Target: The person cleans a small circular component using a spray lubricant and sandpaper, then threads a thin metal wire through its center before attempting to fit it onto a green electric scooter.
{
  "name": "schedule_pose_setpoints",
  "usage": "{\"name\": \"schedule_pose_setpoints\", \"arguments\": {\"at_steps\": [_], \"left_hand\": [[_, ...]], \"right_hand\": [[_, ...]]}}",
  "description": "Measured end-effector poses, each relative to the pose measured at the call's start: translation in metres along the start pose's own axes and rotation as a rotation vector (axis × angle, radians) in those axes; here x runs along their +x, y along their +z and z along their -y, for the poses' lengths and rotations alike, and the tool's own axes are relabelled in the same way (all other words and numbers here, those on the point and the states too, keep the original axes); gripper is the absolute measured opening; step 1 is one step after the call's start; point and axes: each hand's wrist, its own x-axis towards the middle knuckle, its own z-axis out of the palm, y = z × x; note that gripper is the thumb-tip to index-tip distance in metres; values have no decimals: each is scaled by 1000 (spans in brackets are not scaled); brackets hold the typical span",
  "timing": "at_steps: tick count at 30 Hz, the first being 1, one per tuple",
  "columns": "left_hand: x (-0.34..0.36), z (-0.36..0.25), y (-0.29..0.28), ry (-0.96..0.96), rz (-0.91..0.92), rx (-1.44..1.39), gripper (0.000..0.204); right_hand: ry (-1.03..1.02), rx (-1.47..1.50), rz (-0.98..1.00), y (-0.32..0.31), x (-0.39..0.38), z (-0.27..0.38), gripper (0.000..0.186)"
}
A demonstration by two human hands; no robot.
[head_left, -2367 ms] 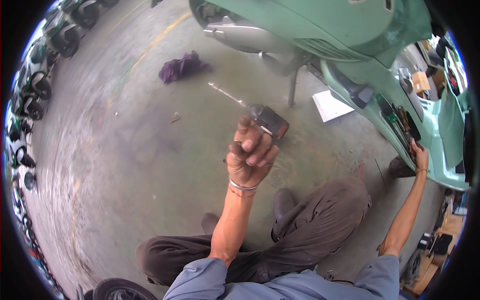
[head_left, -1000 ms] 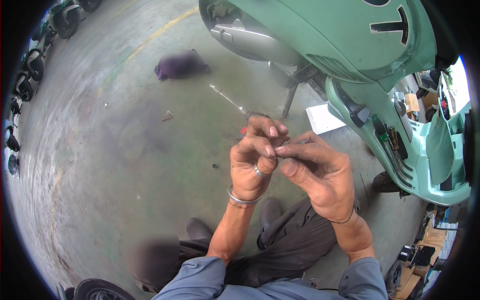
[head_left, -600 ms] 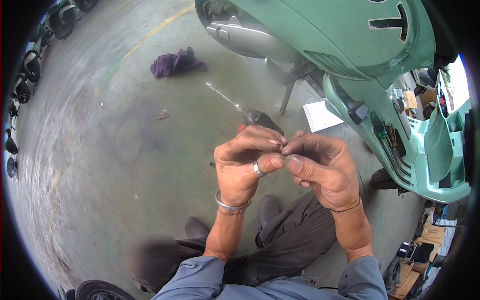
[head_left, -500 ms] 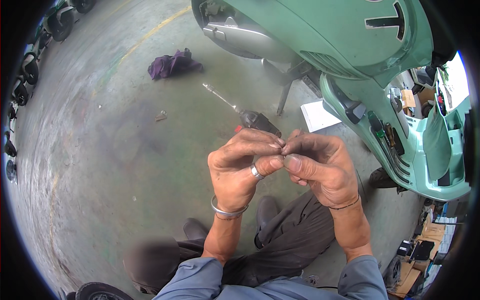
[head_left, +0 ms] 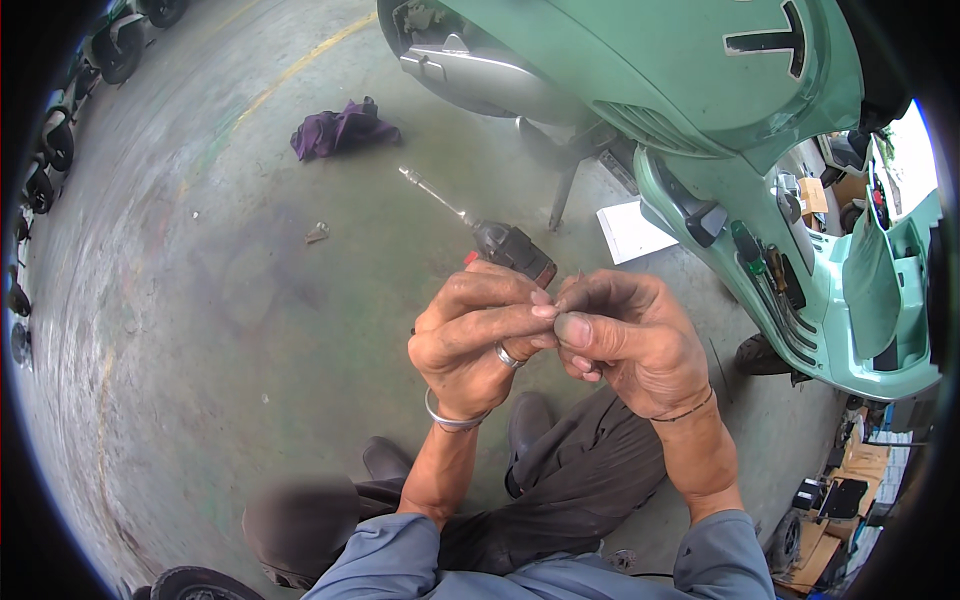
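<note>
My left hand (head_left: 470, 345), with a silver ring and bracelet, is closed, fingertips pinched against those of my right hand (head_left: 630, 345). My right hand is closed too, thumb and forefinger pressed together. Whatever sits between the fingertips is too small and hidden to make out. Just beyond my hands a black and red power driver (head_left: 510, 245) with a long silver extension lies on the concrete floor. A mint-green scooter (head_left: 700, 70) stands ahead and to the right, with green- and amber-handled screwdrivers (head_left: 755, 260) resting on its footboard.
A purple cloth (head_left: 340, 130) lies on the floor (head_left: 200, 360) ahead. A white sheet (head_left: 630, 232) lies beside the scooter's stand (head_left: 560, 190). My bent legs (head_left: 570, 480) are below. Scooters (head_left: 120, 55) line the far left; cardboard and boxes (head_left: 850, 480) are at the right, a tyre (head_left: 190, 585) at lower left.
My right hand has left the scooter's footboard and come to meet my left. Both fingertips stay together lately, drifting slightly left, with my left fingers folding further over.
</note>
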Motion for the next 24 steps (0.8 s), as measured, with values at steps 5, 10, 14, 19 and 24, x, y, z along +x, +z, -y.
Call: {"name": "schedule_pose_setpoints", "arguments": {"at_steps": [5, 10, 14, 19, 24], "left_hand": [[3, -4, 2, 35, -2, 72, 19], [-2, -2, 10, -72, -85, -51, 17], [-7, 4, 5, -158, -142, -174, 16], [-4, 0, 3, -309, -198, -467, 20], [-2, -3, 1, -378, -212, -571, 23]], "right_hand": [[-16, 53, 5, 0, 1, 0, 18], [-71, 6, 1, -1, 1, -5, 19], [-189, -8, -46, 7, 0, -3, 31], [-604, -266, -143, 6, -2, -3, 54], [-595, -318, -225, 15, -7, -6, 44]]}}
